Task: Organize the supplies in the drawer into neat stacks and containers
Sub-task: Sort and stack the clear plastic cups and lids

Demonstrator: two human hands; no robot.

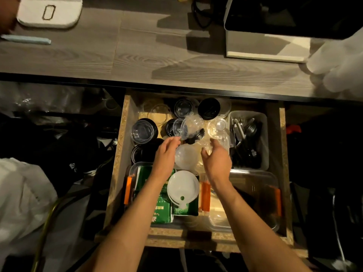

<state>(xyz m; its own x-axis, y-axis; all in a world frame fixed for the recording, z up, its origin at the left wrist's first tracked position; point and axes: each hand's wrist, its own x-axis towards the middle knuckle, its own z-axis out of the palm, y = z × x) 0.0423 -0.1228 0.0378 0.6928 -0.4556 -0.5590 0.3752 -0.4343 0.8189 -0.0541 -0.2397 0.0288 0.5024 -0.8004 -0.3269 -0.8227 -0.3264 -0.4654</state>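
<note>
The wooden drawer (pixel 117 160) stands pulled out below the counter. Inside lie black lids (pixel 208 107), clear plastic cups and lids (pixel 143 130), and a tilted clear cup (pixel 191 125) in the middle. My left hand (pixel 167 154) reaches into the middle, fingertips pinching the rim of that tilted cup. My right hand (pixel 217 160) hovers beside it, fingers loosely curled around a crumpled clear cup (pixel 206 145). A frosted lid (pixel 184 157) lies between my hands. A stack of white lids (pixel 182 186) sits on green packets (pixel 155 209) in the near left container.
A grey bin (pixel 264 138) of black cutlery fills the drawer's right side. A clear container (pixel 255 203) with orange clips sits near right. On the counter (pixel 137 55) stand a white box, a white tray (pixel 49 12) and stacked white cups (pixel 337 63).
</note>
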